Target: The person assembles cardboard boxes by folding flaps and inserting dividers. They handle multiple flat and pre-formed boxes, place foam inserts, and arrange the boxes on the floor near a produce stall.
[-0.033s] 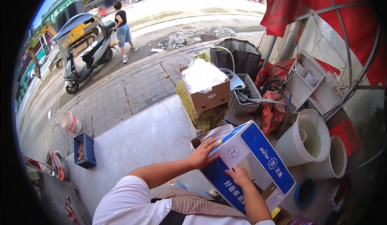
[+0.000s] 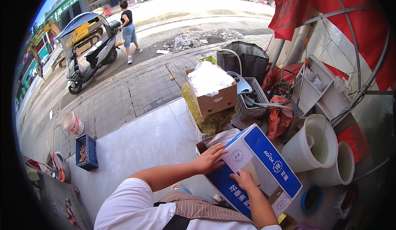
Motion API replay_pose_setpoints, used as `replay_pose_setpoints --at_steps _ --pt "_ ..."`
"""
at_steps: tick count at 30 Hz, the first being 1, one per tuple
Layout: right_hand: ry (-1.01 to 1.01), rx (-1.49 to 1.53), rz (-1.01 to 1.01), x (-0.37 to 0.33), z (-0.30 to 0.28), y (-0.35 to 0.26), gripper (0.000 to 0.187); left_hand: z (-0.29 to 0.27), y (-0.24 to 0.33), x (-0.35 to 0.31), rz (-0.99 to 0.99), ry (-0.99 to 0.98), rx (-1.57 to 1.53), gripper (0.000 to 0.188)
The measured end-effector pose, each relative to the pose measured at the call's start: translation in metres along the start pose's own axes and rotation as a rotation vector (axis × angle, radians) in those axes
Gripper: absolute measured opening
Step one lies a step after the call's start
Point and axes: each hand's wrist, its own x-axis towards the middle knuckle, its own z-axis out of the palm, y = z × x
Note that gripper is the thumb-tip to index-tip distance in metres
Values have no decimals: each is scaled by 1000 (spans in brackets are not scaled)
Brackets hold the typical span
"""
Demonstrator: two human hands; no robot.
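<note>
As before, both hands point(image 2: 210, 159) on blue-and-white carton point(image 2: 264, 164)

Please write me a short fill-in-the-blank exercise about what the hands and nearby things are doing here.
1. Both hands rest on a blue and white ____.
2. The left hand lies on the box's ____ flap.
3. The white buckets stand to the person's ____.
4. The brown carton holds ____ plastic.

Missing words: box; white; right; clear

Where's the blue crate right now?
In the head view the blue crate sits low on the person's left, at the pale slab's edge, just below the white bucket.
</note>
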Motion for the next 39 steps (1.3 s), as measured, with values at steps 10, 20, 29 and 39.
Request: replay_pose_setpoints --at_steps 10,20,29,39 --pt "-244 -617 -332 39 0 -140 46 -62 -37 -43 101 -263 331 48" --pt "-457 -832 -743 33 82 -250 46 -132 -61 -139 308 -197 427 18" --pt "-452 -715 -1338 -12 108 -310 32 -118 -86 -210 -621 -433 414 29" --pt "-186 -635 -1483 -9 54 -242 8 -135 -47 -286 -531 414 541 22"
